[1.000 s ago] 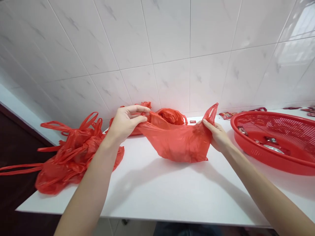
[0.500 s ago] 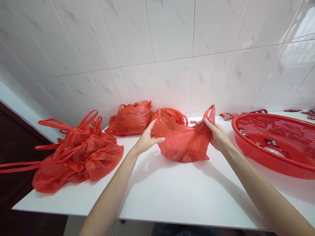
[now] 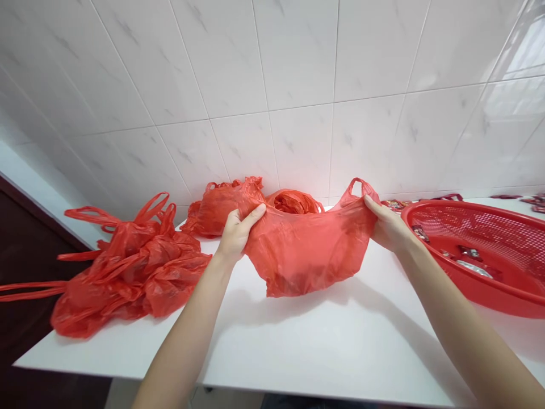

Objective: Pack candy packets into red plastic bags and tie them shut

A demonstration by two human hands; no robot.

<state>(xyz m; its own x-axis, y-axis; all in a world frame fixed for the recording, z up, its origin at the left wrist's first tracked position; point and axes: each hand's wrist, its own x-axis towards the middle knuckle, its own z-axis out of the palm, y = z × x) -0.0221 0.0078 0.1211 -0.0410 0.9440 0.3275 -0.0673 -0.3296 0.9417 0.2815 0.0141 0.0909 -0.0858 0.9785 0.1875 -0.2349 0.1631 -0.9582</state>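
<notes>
A thin red plastic bag [image 3: 313,250] is stretched between my hands, held up over the white table. My left hand [image 3: 239,230] pinches its upper left side, thumb across the film. On the other side my right hand [image 3: 386,222] grips the upper right corner, just below a loop handle that stands up. The bag's lower edge hangs above the tabletop, with its shadow beneath. A darker patch shows through the film low in the middle; I cannot make out what it is.
A heap of red plastic bags [image 3: 131,267] lies on the left of the white table [image 3: 323,341]. Behind are a filled red bag [image 3: 213,207] and a rolled bundle of bags [image 3: 293,200] against the tiled wall. At right stands a red basket [image 3: 464,278] with small wrapped packets [image 3: 470,253].
My hands have drawn apart, the left moving leftward, pulling the bag wider and tauter. The bag has come nearer to me and its left handle is now bunched by my left hand.
</notes>
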